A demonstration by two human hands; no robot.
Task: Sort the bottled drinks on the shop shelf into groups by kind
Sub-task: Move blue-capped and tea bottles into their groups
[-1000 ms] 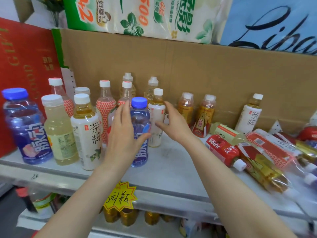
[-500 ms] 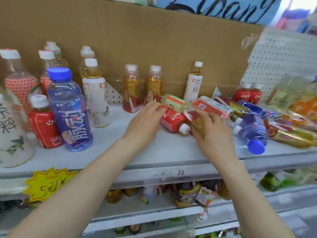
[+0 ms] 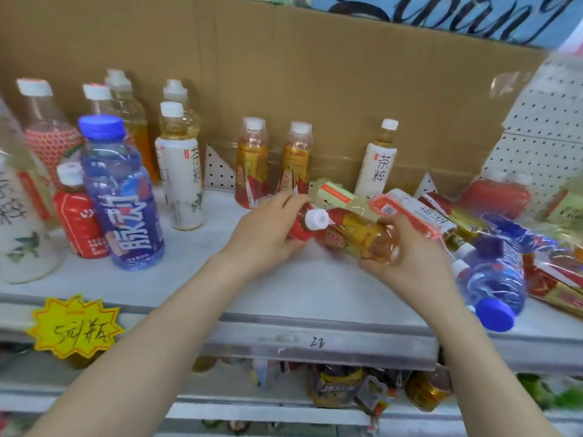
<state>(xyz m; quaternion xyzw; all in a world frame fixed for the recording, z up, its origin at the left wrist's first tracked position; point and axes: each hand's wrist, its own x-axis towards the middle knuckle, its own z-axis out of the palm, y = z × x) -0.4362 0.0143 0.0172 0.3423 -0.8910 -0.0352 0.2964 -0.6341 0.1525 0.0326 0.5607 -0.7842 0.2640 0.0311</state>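
Picking from the pile (image 3: pixel 410 212) at 3 o'clock on the shelf (image 3: pixel 284 294): left hand (image 3: pixel 265 234) curls round a red juice bottle (image 3: pixel 299 236), right hand (image 3: pixel 410 263) round an amber tea bottle (image 3: pixel 362 241) (both lying). Next, prob. — stand red by its 9 o'clock twin (image 3: pixel 80 222), amber w/ the 12 o'clock pair (image 3: pixel 252 165).

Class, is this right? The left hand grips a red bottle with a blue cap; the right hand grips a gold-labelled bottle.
No: the head view shows the red bottle in the left hand has a white cap, not blue. The right hand grips a gold-labelled bottle.
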